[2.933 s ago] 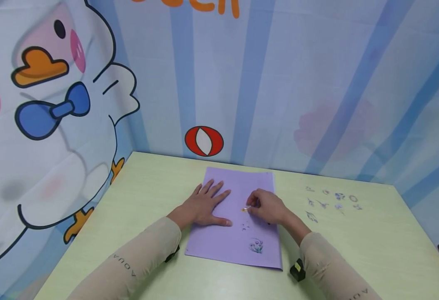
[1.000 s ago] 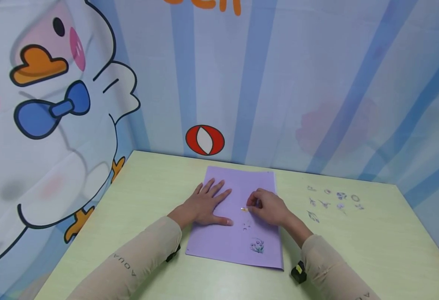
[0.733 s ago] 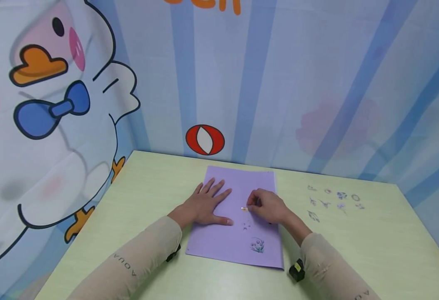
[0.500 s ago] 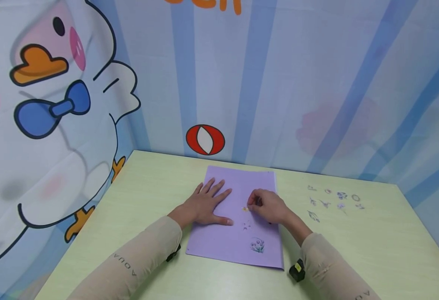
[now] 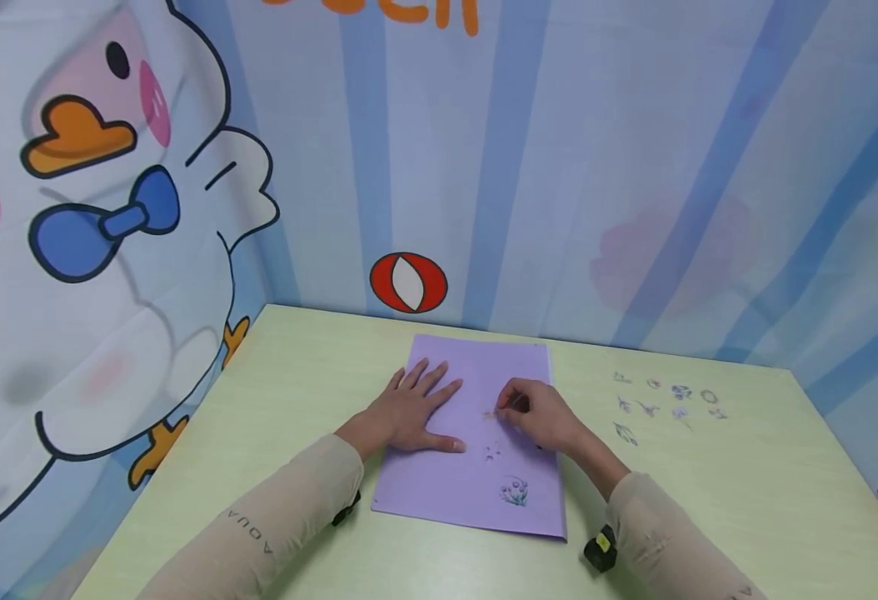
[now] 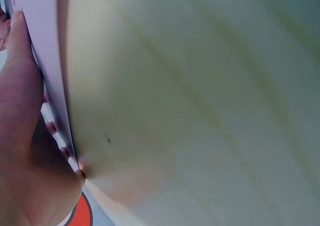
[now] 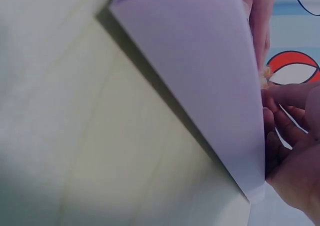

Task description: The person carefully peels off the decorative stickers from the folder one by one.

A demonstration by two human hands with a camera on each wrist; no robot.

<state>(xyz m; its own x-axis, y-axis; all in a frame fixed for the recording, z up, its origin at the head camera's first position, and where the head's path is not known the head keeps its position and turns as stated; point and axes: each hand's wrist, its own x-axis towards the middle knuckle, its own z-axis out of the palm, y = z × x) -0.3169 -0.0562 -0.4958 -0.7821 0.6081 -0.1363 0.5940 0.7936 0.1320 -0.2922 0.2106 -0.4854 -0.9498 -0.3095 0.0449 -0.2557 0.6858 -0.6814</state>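
Observation:
In the head view a sheet of purple paper (image 5: 431,487) lies on the table. My left hand (image 5: 406,415) rests flat on its left side, fingers spread. Over the right half my right hand (image 5: 540,414) pinches a small yellowish sticker-like piece (image 5: 488,415) between thumb and forefinger, close over the paper. The right wrist view shows the yellowish piece (image 7: 267,73) at the fingertips, partly hidden by them. Below that hand, small dark marks (image 5: 492,452) and a purple flower sticker with green leaves (image 5: 515,491) are on the paper.
Several small purple cut-outs, among them a ring-shaped one (image 5: 709,397), lie spread on the pale table (image 5: 716,483) to the right of the paper. A printed cloth backdrop (image 5: 439,167) rises behind the table's far edge. The paper's near right corner (image 7: 112,6) lifts off the table.
The right hand's fingertips have shifted slightly, and the yellowish piece looks narrower and duller than before. The left hand and the paper stay in place.

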